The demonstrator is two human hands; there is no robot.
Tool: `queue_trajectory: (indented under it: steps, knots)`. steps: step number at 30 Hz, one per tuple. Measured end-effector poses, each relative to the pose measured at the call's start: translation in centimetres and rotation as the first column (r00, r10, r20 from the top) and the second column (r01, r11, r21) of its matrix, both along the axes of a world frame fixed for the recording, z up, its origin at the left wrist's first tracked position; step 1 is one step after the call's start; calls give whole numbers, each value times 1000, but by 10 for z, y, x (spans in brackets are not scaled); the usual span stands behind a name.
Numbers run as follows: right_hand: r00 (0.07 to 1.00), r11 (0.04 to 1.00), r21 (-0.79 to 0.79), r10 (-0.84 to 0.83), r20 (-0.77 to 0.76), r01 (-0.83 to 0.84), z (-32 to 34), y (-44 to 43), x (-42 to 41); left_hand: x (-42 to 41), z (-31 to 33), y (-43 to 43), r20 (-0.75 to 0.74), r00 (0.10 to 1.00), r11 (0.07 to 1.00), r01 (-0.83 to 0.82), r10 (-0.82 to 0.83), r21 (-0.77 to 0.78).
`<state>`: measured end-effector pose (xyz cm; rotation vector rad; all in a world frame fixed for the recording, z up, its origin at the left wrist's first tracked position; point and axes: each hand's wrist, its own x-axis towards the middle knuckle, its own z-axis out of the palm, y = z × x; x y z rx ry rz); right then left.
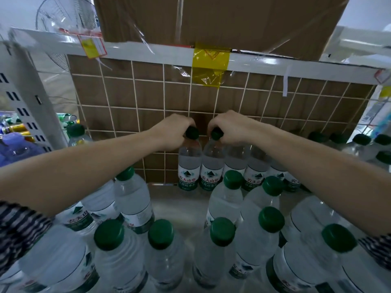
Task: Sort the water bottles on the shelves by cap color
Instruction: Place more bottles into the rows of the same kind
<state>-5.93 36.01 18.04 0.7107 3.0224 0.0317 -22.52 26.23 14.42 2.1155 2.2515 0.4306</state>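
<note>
Clear water bottles with dark green caps stand all over the shelf (169, 195). At the back, against the wire grid, my left hand (171, 132) grips the neck of one green-capped bottle (189, 163). Right beside it my right hand (230, 130) grips the neck of a second green-capped bottle (212, 166). Both bottles stand upright, touching each other, at the left end of a back row of like bottles (256, 170). Several more green-capped bottles (222, 231) crowd the front of the shelf under my forearms.
A wire grid with a brown board (148, 96) closes the back. A cardboard box (222, 20) sits on the upper shelf rail with yellow tape (209, 60). A slotted white upright (25, 102) stands left, with cans and a blue bottle (14, 144) beyond. A bare strip runs mid-shelf.
</note>
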Motion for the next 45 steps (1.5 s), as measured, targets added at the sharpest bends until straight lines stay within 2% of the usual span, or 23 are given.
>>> queue_trajectory:
  steps: [4, 7, 9, 12, 14, 17, 20, 22, 26, 31, 37, 41, 45]
  knots:
    - [1000, 1000, -6, -21, -8, 21, 2, -7, 4, -5, 1, -8, 16, 1000, 999, -16, 17, -32]
    - [1000, 997, 76, 1, 6, -2, 11, -21, -1, -3, 5, -14, -84, 996, 999, -18, 15, -37]
    - [995, 992, 106, 71, -68, -64, 21, -36, -7, -4, 12, -19, -108, 994, 992, -34, 21, -124]
    - [964, 983, -12, 178, -196, -183, 31, -66, -18, -20, 28, -41, -77, 997, 984, -9, -5, -178]
    - [958, 948, -166, 248, -146, -271, 31, -87, -27, -36, 40, -68, -73, 997, 984, -3, -10, -178]
    - [940, 883, -331, 337, -44, -332, 20, -117, -42, -61, 51, -114, -35, 999, 945, 1, -14, -326]
    - [917, 850, -355, 393, -63, -389, 7, -137, -60, -80, 53, -153, 58, 998, 859, 44, -17, -510]
    - [909, 851, -329, 411, -73, -411, 0, -145, -69, -87, 50, -170, 53, 999, 824, 38, -10, -565]
    - [904, 881, -207, 409, -122, -426, -7, -150, -78, -93, 40, -176, 4, 998, 892, 55, -60, -448]
    - [945, 932, -169, 307, -110, -322, 1, -125, -75, -95, 37, -162, 0, 990, 941, 132, -139, -311]
    - [972, 972, -86, 211, -104, -220, 0, -95, -75, -94, 35, -121, -23, 990, 945, 123, -136, -304]
    - [984, 986, -71, 142, -110, -150, 7, -75, -74, -94, 35, -93, -79, 987, 965, 117, -140, -236]
    - [984, 985, -50, 160, -81, -164, 0, -69, -80, -97, 30, -73, -60, 991, 967, 100, -117, -233]
